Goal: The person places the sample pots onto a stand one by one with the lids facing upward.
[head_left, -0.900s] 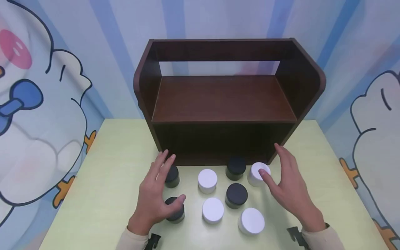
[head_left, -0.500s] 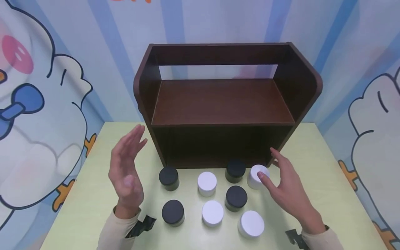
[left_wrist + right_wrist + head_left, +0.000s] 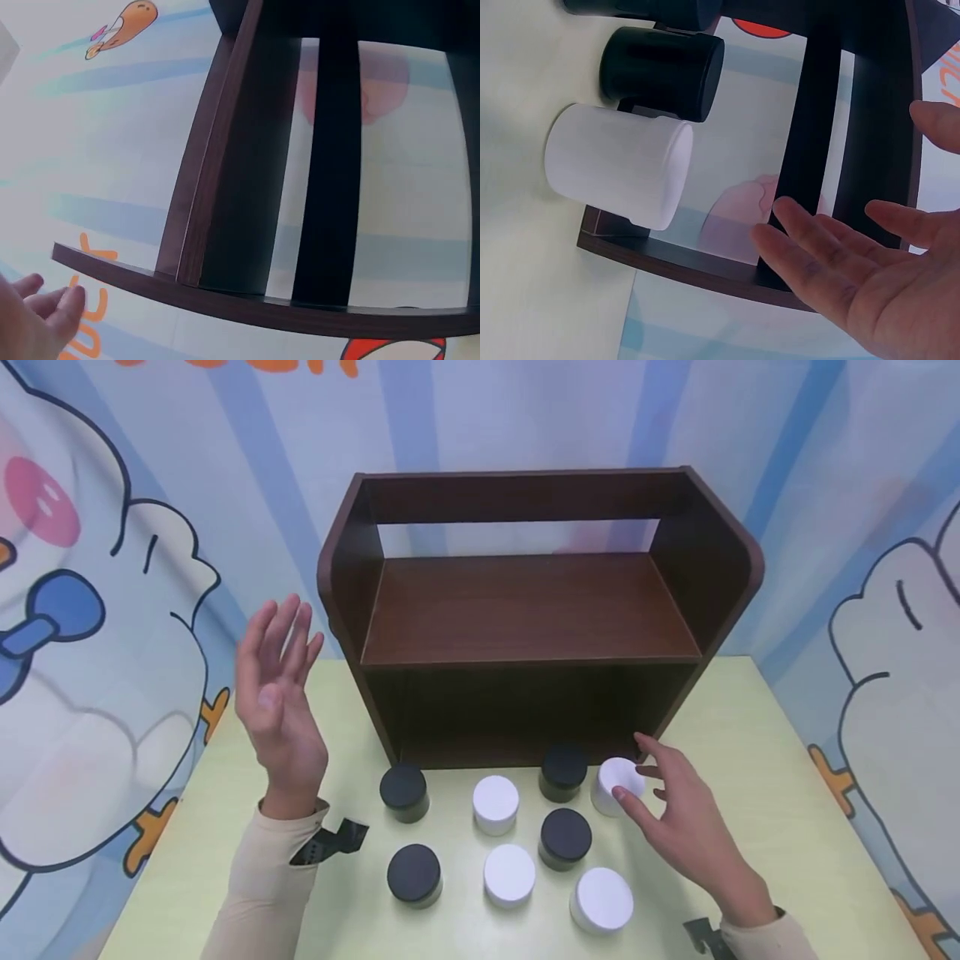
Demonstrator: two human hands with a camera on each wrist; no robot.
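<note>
My left hand (image 3: 281,718) is raised in the air to the left of the shelf, fingers extended and nothing in them. In the left wrist view only its fingertips (image 3: 64,315) show, beside the shelf's side panel. My right hand (image 3: 690,839) hovers by the rightmost white jar (image 3: 611,797), thumb and fingers spread apart. The right wrist view shows a gap between those fingers and the white jar (image 3: 615,165). Several squat round jars stand upright on the table, among them black jars (image 3: 415,875) on the left and a white jar (image 3: 509,875) in the middle.
A dark brown two-tier shelf (image 3: 517,610) stands at the back of the pale table (image 3: 187,877), its lower front edge close behind the jars. Blue striped curtain-like backdrops (image 3: 510,418) with cartoon figures enclose the table at the back and sides.
My left hand has moved away from the two left black jars, out to the left and upward. The right hand stays by the white jar with little movement. The head view has tilted slightly.
</note>
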